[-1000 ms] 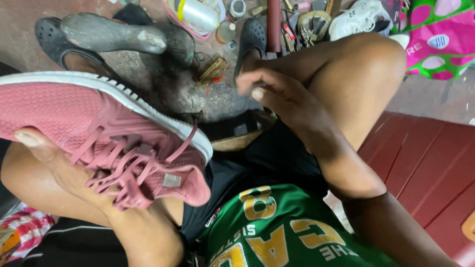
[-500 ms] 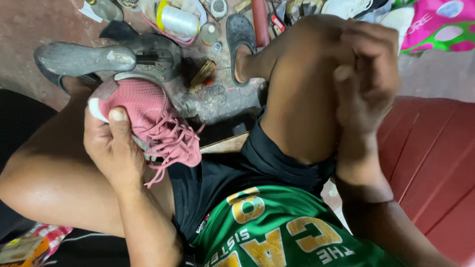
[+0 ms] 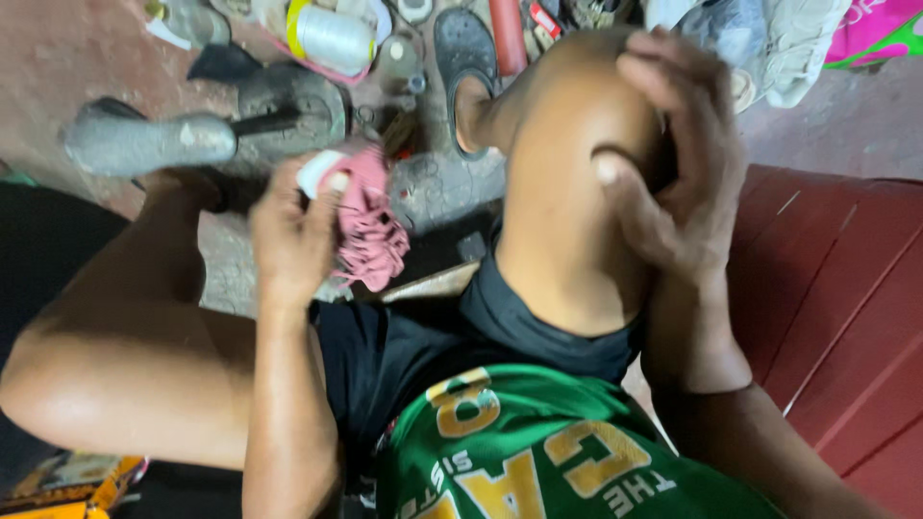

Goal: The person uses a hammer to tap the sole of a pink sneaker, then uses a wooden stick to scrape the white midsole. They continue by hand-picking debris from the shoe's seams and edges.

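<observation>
My left hand (image 3: 288, 235) grips a pink sneaker (image 3: 370, 226) with a white sole, held toe-down between my knees, its pink laces hanging loose. The shoe is blurred by motion. My right hand (image 3: 673, 163) lies spread over my raised right knee (image 3: 567, 144), thumb pressed against the inner side, holding nothing. A grey metal shoe last (image 3: 154, 144) stands on the floor just beyond my left hand.
On the stained concrete floor ahead lie a spool of white thread (image 3: 332, 38), a black sandal (image 3: 461, 43), a red tube (image 3: 507, 34) and small tools. Grey-white shoes (image 3: 769, 48) and a pink bag (image 3: 880, 29) sit far right. A red bench (image 3: 846, 317) is under me.
The pink sneaker went from lying flat across my left thigh to hanging toe-down in my left hand near the last. My right hand rose onto my right knee.
</observation>
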